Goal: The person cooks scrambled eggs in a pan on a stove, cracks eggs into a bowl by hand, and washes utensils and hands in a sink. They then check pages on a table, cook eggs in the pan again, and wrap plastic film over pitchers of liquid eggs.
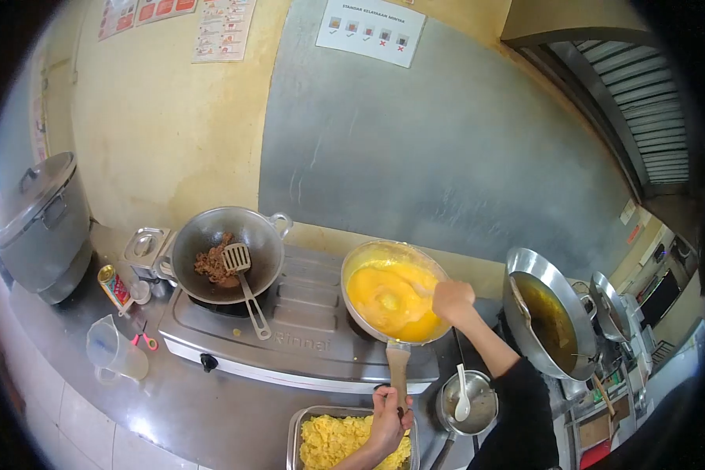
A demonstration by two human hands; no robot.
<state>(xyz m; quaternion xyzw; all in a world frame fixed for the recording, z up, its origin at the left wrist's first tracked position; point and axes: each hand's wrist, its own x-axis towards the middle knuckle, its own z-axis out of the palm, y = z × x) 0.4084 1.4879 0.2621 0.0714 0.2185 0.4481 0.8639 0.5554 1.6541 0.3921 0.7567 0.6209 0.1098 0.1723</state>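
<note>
A large lidded pot (pixel 48 243) stands left of a can (pixel 113 287), pitcher (pixel 116 351) and scissors (pixel 144 340)

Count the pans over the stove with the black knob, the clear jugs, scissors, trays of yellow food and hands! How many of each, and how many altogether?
Pans over that stove: 2 (a wok and a frying pan)
Clear jugs: 1 (jug)
Scissors: 1
Trays of yellow food: 1 (metal tray)
Hands: 2 (left hand, right hand)
Total: 7

A metal counter (pixel 211 415) carries a stove (pixel 305 313), jug (pixel 117 352), scissors (pixel 150 343), can (pixel 113 287) and tray (pixel 294 440).
</note>
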